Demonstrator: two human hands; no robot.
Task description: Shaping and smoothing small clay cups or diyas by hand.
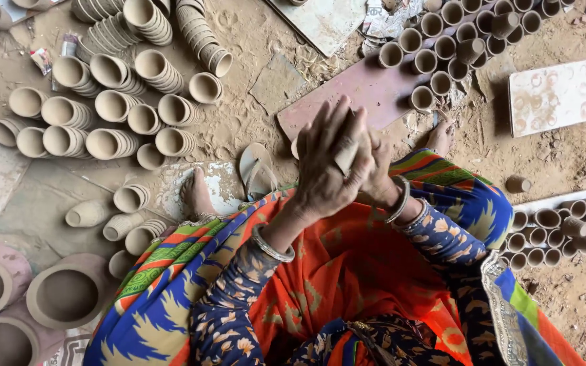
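My left hand [323,166] and my right hand [378,177] are pressed together around a small pale clay cup [346,157], which shows only partly between the palms. The left hand lies on top with fingers spread upward; the right hand is mostly hidden behind it. Both wrists carry metal bangles. My hands hover above my lap, which is covered by an orange, blue and green patterned cloth [347,271]. Just beyond the hands lies a pinkish board [354,95] carrying rows of small clay cups [435,47].
Nested stacks of clay cups [110,102] lie on the sandy ground at left. Larger clay bowls [62,295] sit at lower left. A white board [564,91] and a tray of cups [557,227] are at right. My bare feet [194,196] and a sandal [256,169] rest ahead.
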